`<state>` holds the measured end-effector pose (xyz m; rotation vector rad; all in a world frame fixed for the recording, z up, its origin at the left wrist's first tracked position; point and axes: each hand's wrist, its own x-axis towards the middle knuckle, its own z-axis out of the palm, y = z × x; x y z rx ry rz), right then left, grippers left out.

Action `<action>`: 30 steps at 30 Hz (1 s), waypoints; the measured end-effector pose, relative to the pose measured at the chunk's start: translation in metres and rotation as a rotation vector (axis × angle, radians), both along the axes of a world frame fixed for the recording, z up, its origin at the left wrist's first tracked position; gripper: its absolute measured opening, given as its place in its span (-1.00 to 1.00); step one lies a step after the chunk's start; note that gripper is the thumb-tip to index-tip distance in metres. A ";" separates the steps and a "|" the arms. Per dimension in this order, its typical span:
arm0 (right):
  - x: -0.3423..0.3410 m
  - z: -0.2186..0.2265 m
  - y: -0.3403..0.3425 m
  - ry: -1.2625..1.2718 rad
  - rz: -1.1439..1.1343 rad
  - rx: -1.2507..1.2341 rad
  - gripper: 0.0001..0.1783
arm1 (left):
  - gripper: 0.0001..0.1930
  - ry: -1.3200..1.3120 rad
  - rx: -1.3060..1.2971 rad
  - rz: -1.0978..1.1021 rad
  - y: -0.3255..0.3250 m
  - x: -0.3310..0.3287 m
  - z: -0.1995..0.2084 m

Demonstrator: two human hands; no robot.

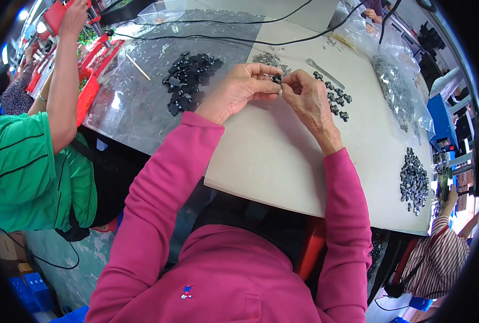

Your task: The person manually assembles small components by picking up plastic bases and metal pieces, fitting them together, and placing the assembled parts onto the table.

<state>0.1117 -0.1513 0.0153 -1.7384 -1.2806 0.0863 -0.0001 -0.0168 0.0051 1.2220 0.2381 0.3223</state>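
Observation:
Over the pale table (pixel 271 161), my left hand (pixel 243 90) and my right hand (pixel 310 103) meet, fingertips pinched around a small black part (pixel 276 79). The fingers hide most of it, so its exact kind is unclear. Just right of my right hand lie several small black parts (pixel 338 100) in loose rows. Beyond them rests a slim metal tool (pixel 326 74) resembling tweezers. Small metal pieces (pixel 269 59) are scattered behind my fingers. Left of my left hand, a heap of black parts (pixel 190 79) sits on a grey, glossy surface.
A clear plastic bag (pixel 398 89) of small metal pieces lies at the far right, with a dark pile of tiny parts (pixel 414 180) nearer. Black cables (pixel 218 38) cross the back. Close on the left, a person in green (pixel 27 167) works beside a red basket (pixel 88 98).

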 end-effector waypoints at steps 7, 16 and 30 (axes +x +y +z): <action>-0.002 -0.002 0.002 -0.096 -0.023 0.097 -0.90 | -0.61 0.008 0.035 -0.004 0.001 0.001 -0.003; -0.005 -0.005 0.004 -0.086 -0.037 0.111 -0.91 | -0.63 0.003 0.034 0.012 0.002 0.002 -0.004; -0.005 -0.008 0.006 -0.038 -0.015 0.151 -0.91 | -0.67 -0.021 -0.077 -0.014 0.004 0.003 -0.006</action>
